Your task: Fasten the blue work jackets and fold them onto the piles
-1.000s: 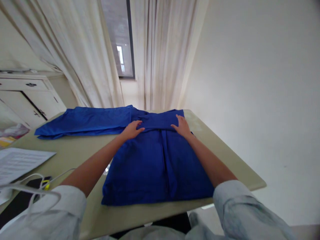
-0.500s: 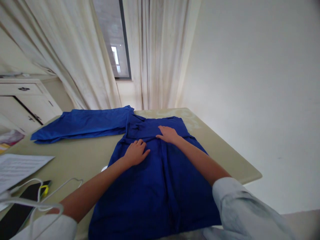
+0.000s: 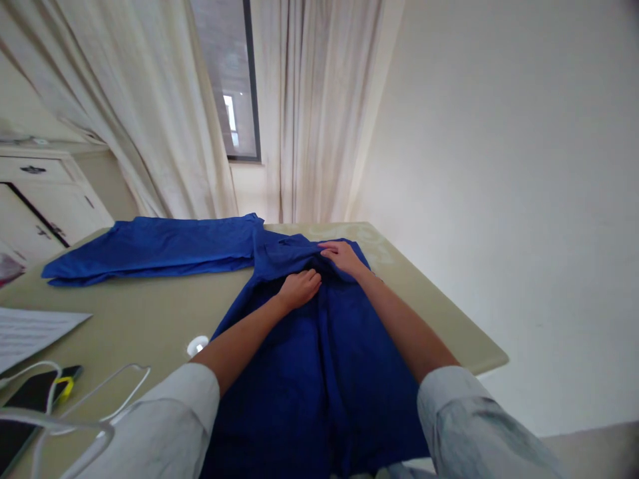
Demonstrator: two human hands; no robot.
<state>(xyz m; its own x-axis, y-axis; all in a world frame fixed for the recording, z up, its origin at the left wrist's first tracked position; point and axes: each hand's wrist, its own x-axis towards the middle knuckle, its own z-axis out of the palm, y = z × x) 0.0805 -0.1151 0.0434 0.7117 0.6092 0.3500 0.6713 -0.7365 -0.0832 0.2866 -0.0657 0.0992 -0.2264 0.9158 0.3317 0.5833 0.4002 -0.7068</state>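
A dark blue garment with a strip down its middle lies over the table and hangs toward me. My left hand has its fingers curled at the fold across the upper part, closed on the cloth there; the fingertips are partly hidden. Just beyond and to the right, my right hand pinches the lifted edge of the same fold. Between the two hands the cloth gapes and bunches up. Stretching left from the top is a long, flat folded piece of blue cloth; whether it is joined to the garment I cannot tell.
The pale green table carries a printed sheet, a dark phone, a white cable and a small round white object on the left. Behind are curtains and a white cabinet; a wall stands right.
My left hand has slid right and away from me, from lying on the cloth to gripping the fold. My right hand now raises the fold's edge, which lay flat before.
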